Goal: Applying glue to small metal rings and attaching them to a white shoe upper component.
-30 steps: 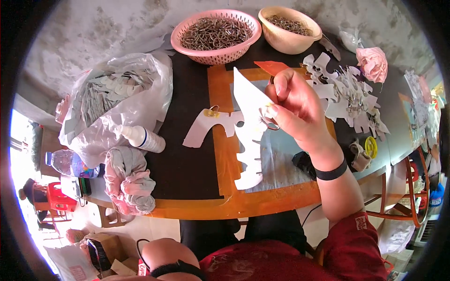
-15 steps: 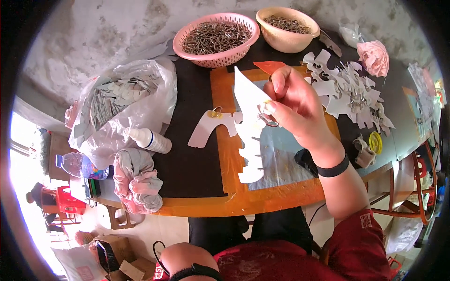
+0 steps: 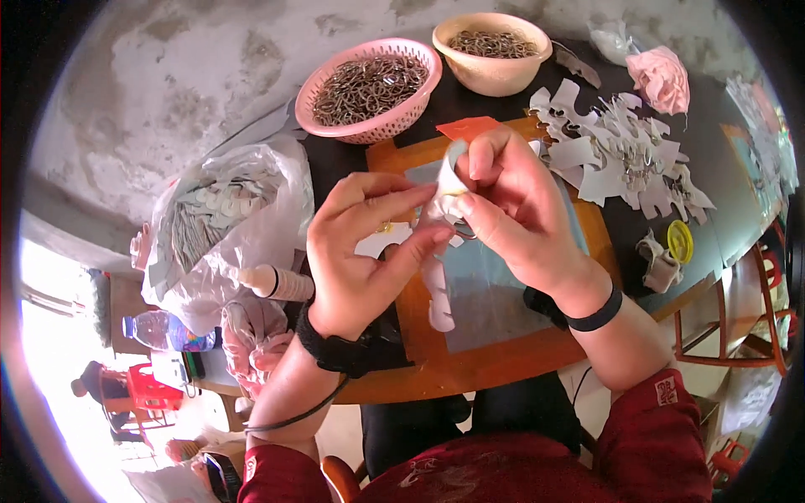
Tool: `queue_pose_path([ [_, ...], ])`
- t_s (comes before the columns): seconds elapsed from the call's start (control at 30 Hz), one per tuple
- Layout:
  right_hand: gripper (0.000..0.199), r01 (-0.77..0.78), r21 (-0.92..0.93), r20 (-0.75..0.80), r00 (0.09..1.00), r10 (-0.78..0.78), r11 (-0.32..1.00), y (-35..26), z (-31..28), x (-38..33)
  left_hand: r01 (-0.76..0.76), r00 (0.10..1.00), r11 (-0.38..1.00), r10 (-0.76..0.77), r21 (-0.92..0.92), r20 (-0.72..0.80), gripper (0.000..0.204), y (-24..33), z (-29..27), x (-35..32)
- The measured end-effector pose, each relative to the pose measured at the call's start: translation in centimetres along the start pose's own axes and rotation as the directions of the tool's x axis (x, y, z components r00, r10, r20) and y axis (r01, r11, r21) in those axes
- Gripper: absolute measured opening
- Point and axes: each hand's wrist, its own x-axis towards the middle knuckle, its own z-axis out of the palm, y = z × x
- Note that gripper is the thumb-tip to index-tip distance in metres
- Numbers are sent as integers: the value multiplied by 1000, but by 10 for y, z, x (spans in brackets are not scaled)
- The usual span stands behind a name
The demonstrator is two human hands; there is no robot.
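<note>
The right hand (image 3: 528, 222) pinched a bent white piece (image 3: 438, 293) above the table (image 3: 495, 365); the left hand (image 3: 356, 256), thumb and fingertips nearly together, gripped it too. It looked light and flexible, probably best held near the bend.

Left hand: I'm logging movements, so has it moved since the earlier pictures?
Yes: the left hand has moved upward, from below the table's front edge to beyond it.

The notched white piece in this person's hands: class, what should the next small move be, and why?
I would probably press the bent upper end of the white piece down flat: the left hand and right hand both have it between their fingers, that end curls over rather than lying flat, and a yellow patch shows beside the bend.
</note>
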Motion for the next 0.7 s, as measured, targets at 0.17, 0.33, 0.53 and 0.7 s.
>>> queue_pose_path([
  [0.17,22,-10,-64,9,1000,11,998,8,2,2,108,985,983,-126,-148,-116,37,-15,15,-16],
  [0.33,23,-34,-238,20,999,40,971,3,3,-1,126,987,980,-139,-157,-74,39,-14,10,-18],
  [0.53,22,-12,-309,54,998,30,951,9,3,0,38,996,993,-47,-112,-81,36,-21,4,-22],
  [0.7,24,32,-339,88,996,-2,940,11,6,0,3,996,966,-26,-257,-85,27,-31,-1,-23],
])
